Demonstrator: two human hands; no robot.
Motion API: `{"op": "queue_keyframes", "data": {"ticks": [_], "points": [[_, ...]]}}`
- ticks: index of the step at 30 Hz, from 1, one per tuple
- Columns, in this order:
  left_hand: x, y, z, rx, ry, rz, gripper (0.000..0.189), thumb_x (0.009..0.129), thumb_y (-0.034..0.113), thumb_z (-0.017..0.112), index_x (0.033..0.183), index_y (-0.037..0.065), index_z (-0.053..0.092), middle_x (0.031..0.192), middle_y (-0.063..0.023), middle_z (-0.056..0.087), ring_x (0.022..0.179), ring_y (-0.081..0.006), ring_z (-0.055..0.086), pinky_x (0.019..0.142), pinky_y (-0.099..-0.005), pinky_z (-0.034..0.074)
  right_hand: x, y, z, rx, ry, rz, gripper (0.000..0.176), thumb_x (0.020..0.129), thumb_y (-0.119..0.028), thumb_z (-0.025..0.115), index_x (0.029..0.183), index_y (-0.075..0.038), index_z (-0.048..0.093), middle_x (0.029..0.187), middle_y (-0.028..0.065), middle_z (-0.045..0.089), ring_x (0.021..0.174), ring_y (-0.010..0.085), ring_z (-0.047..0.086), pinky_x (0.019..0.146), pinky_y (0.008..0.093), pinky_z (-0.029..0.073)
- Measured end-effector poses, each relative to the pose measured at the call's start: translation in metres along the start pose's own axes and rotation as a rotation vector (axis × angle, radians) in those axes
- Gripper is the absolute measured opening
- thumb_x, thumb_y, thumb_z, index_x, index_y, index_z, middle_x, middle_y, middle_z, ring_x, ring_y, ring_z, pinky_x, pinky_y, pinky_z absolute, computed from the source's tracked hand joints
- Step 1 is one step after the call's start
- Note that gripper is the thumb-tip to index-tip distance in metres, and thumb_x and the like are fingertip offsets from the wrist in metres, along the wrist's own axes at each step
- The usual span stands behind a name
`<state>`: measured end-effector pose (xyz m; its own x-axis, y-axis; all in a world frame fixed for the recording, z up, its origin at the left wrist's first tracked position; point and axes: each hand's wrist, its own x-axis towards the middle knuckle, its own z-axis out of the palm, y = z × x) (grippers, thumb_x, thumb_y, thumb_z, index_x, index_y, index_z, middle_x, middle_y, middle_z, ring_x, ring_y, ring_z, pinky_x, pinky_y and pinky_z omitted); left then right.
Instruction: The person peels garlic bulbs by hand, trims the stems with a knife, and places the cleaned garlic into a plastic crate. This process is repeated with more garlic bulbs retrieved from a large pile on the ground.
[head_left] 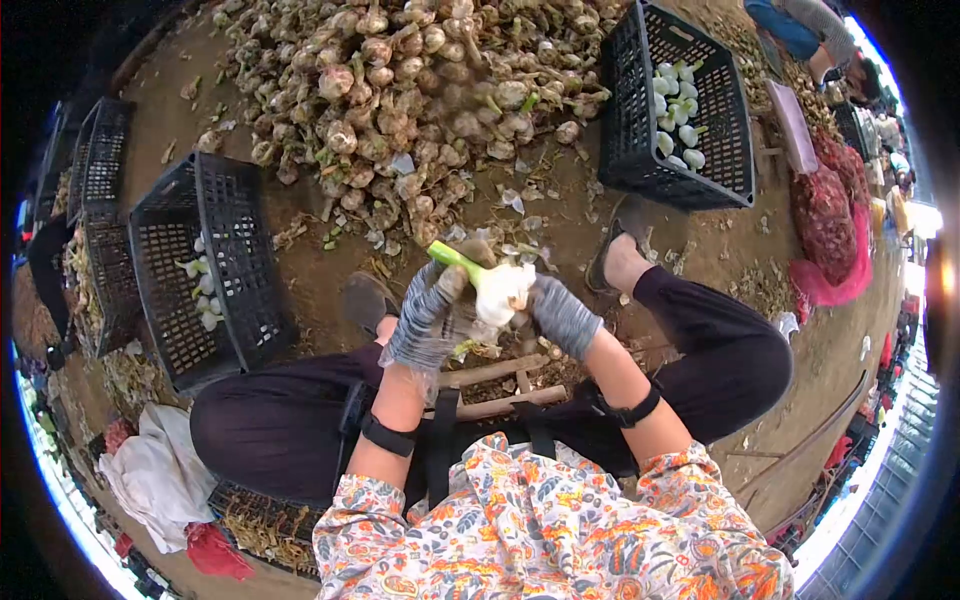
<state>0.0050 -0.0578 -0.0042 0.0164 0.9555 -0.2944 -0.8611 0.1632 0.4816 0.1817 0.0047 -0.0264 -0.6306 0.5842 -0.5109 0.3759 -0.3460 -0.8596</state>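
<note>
Both my hands wear grey gloves and meet above my lap. A white garlic bulb [499, 292] with a short green stem lies between them, the stem pointing up and left. My left hand [432, 312] is closed around the stem side. On the bulb's right side, my right hand [562, 315] has its fingers pressed against the bulb. A large heap of unpeeled garlic [400, 90] lies on the ground beyond my hands. Peeled white bulbs [680, 105] sit in the black crate [728, 135] at the upper right.
Another black crate [190, 300] at the left holds a few white bulbs. Red net sacks [826, 225] stand at the right. White cloth [158, 470] lies at the lower left. Wooden bars [500, 402] are before my lap. Another person [810, 30] is at the upper right.
</note>
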Motion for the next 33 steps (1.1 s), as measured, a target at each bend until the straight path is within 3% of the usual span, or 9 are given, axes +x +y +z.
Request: {"op": "queue_keyframes", "data": {"ticks": [3, 5, 8, 12, 16, 19, 23, 24, 33], "points": [[0.005, -0.001, -0.009, -0.085, 0.107, 0.019, 0.042, 0.082, 0.020, 0.060, 0.117, 0.001, 0.048, 0.106, -0.0076, 0.056, 0.099, -0.0185, 0.054, 0.088, -0.0322, 0.043, -0.008, 0.001, -0.005, -0.449, -0.070, 0.043, 0.031, 0.081, -0.028, 0.054, 0.107, -0.011, 0.056, 0.098, 0.0202, 0.058, 0.088, 0.0307, 0.058, 0.076, 0.0321, 0.047], [0.010, -0.005, -0.016, -0.017, 0.104, 0.074, 0.042, 0.082, 0.019, 0.060, 0.118, 0.001, 0.047, 0.108, -0.0077, 0.055, 0.100, -0.0185, 0.054, 0.089, -0.0319, 0.043, -0.022, -0.038, -0.008, -0.667, 0.230, -0.064, 0.035, 0.080, -0.024, 0.058, 0.110, -0.009, 0.052, 0.097, 0.0185, 0.058, 0.086, 0.0288, 0.059, 0.076, 0.0311, 0.046], [0.010, -0.007, -0.015, 0.234, 0.137, 0.169, 0.042, 0.083, 0.016, 0.059, 0.120, 0.001, 0.046, 0.111, -0.0083, 0.055, 0.101, -0.0180, 0.053, 0.089, -0.0307, 0.042, -0.021, -0.063, -0.001, 0.066, 0.286, -0.051, 0.035, 0.076, -0.015, 0.062, 0.108, -0.004, 0.052, 0.093, 0.0151, 0.059, 0.080, 0.0221, 0.059, 0.073, 0.0292, 0.046], [0.005, -0.007, -0.010, 0.456, 0.186, 0.250, 0.040, 0.084, 0.016, 0.058, 0.119, 0.000, 0.047, 0.114, -0.0092, 0.054, 0.100, -0.0163, 0.053, 0.089, -0.0286, 0.041, -0.009, -0.049, 0.005, -0.245, 0.392, -0.368, 0.020, 0.071, -0.005, 0.063, 0.089, 0.000, 0.056, 0.081, 0.0105, 0.061, 0.073, 0.0135, 0.056, 0.067, 0.0279, 0.046], [0.001, -0.004, -0.007, 0.363, 0.263, 0.138, 0.045, 0.079, 0.022, 0.064, 0.116, 0.001, 0.050, 0.109, -0.0070, 0.056, 0.096, -0.0159, 0.053, 0.087, -0.0294, 0.042, 0.006, -0.003, -0.021, -0.585, 0.381, 0.003, 0.018, 0.074, -0.008, 0.062, 0.090, -0.001, 0.056, 0.081, 0.0151, 0.060, 0.072, 0.0248, 0.059, 0.065, 0.0330, 0.047], [0.003, -0.001, -0.003, 0.423, 0.203, 0.104, 0.039, 0.080, 0.019, 0.063, 0.113, 0.002, 0.053, 0.108, -0.0067, 0.058, 0.097, -0.0143, 0.053, 0.087, -0.0270, 0.041, 0.003, -0.014, -0.008, -0.282, 0.600, -0.293, 0.021, 0.075, -0.008, 0.064, 0.092, -0.001, 0.056, 0.076, 0.0058, 0.058, 0.067, 0.0113, 0.051, 0.062, 0.0259, 0.044], [0.008, -0.006, -0.014, 0.479, 0.072, 0.091, 0.035, 0.081, 0.015, 0.061, 0.111, 0.000, 0.055, 0.108, -0.0077, 0.058, 0.098, -0.0145, 0.054, 0.089, -0.0281, 0.041, -0.001, -0.045, 0.007, -0.601, 0.307, -0.362, 0.032, 0.074, -0.019, 0.067, 0.097, -0.001, 0.055, 0.074, 0.0085, 0.056, 0.061, 0.0182, 0.049, 0.058, 0.0290, 0.043], [0.011, -0.009, -0.016, 0.414, 0.052, 0.114, 0.035, 0.080, 0.014, 0.061, 0.111, -0.001, 0.054, 0.108, -0.0080, 0.058, 0.098, -0.0152, 0.054, 0.090, -0.0290, 0.041, 0.003, -0.058, 0.011, -0.541, 0.290, -0.309, 0.039, 0.068, -0.028, 0.069, 0.092, 0.000, 0.056, 0.076, 0.0187, 0.056, 0.071, 0.0345, 0.056, 0.066, 0.0376, 0.046], [0.010, -0.002, -0.004, 0.070, 0.152, -0.005, 0.044, 0.082, 0.022, 0.053, 0.119, -0.001, 0.048, 0.117, -0.0095, 0.053, 0.105, -0.0184, 0.050, 0.090, -0.0301, 0.041, 0.011, -0.016, 0.013, -0.351, 0.203, -0.263, 0.031, 0.073, -0.019, 0.069, 0.093, -0.001, 0.054, 0.077, 0.0123, 0.060, 0.068, 0.0217, 0.058, 0.062, 0.0333, 0.048]]}}
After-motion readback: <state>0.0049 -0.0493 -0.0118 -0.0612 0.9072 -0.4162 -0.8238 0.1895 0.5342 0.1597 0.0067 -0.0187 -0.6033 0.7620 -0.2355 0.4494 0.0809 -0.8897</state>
